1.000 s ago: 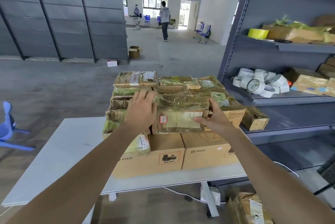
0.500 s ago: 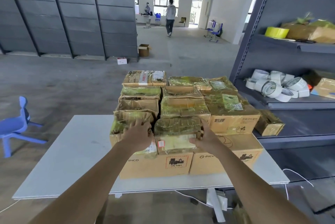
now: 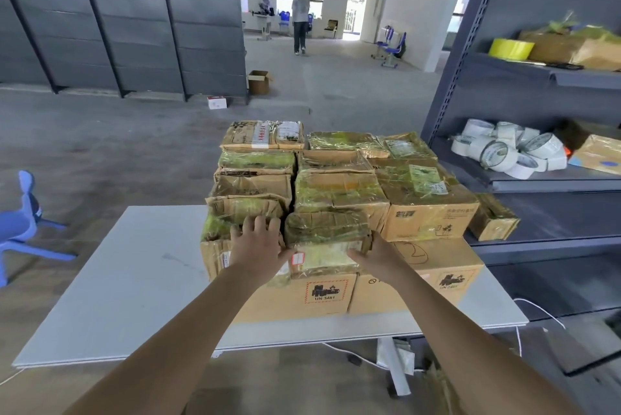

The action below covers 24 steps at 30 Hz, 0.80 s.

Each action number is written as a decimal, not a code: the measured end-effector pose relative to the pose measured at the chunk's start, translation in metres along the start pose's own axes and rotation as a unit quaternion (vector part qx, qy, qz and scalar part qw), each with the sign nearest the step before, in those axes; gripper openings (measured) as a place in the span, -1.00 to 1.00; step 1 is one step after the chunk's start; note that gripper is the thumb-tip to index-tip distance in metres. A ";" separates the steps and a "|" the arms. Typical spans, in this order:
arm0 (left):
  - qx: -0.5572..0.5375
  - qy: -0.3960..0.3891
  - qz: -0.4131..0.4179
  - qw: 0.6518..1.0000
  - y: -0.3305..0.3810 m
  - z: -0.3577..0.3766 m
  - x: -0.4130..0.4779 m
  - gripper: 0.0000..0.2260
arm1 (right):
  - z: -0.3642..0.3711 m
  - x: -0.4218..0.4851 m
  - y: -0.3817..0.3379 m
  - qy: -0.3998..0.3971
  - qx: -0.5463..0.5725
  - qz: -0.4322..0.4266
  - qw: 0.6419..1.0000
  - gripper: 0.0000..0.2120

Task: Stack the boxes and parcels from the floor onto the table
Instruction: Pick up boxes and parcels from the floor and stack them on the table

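Observation:
A tape-wrapped brown parcel (image 3: 327, 233) lies on top of the front row of the stack of boxes (image 3: 339, 186) on the white table (image 3: 134, 280). My left hand (image 3: 257, 245) lies flat at the parcel's left end, fingers stretched over the neighbouring parcel (image 3: 245, 208) and thumb against the front left corner. My right hand (image 3: 373, 255) grips the parcel's right front corner, thumb along its front face, fingers hidden behind. Below it are two large cardboard boxes (image 3: 416, 275) with hazard labels.
A dark metal shelf (image 3: 537, 179) with tape rolls (image 3: 507, 152) and parcels stands close on the right. A blue chair (image 3: 23, 223) is at the left. An open carton (image 3: 258, 82) and a small white box (image 3: 216, 102) lie on the far floor. Two people are in the far room.
The parcel has come down from mid-air onto the front of the stack. My left hand has flattened out at its left end, and the view has pulled back.

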<state>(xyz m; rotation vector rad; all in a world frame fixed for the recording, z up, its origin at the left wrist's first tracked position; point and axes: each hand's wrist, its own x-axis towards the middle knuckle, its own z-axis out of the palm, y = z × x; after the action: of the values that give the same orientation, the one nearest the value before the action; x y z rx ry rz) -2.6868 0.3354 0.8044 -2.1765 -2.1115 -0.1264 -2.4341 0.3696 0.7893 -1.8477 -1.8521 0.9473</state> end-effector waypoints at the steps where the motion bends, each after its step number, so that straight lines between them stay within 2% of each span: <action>1: -0.008 0.004 0.001 1.000 -0.002 0.000 0.001 -0.36 | 0.002 -0.002 0.000 0.007 -0.002 0.004 1.000 -0.55; 4: -0.016 0.014 0.004 1.000 -0.006 -0.001 0.001 -0.29 | 0.006 -0.007 -0.002 0.023 -0.029 0.008 0.999 -0.63; 9: -0.018 0.043 0.029 0.998 -0.011 -0.001 -0.005 -0.27 | 0.012 -0.018 -0.010 0.042 -0.041 0.051 0.997 -0.54; 15: -0.080 0.104 0.100 0.986 -0.015 -0.003 -0.020 -0.45 | 0.031 -0.045 -0.017 0.060 -0.061 0.096 0.992 -0.41; 19: -0.118 0.139 0.115 0.976 -0.014 -0.011 -0.044 -0.57 | 0.046 -0.073 -0.023 0.059 -0.049 0.092 0.993 -0.41; 24: -0.108 0.122 0.079 0.983 -0.022 -0.018 -0.088 -0.53 | 0.056 -0.106 -0.037 0.041 -0.035 0.050 0.997 -0.41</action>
<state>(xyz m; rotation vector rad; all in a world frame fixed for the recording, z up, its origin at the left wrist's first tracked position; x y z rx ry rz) -2.7112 0.2467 0.8108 -2.2947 -1.8603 -0.6013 -2.4906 0.2573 0.7960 -2.0079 -1.7795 0.8339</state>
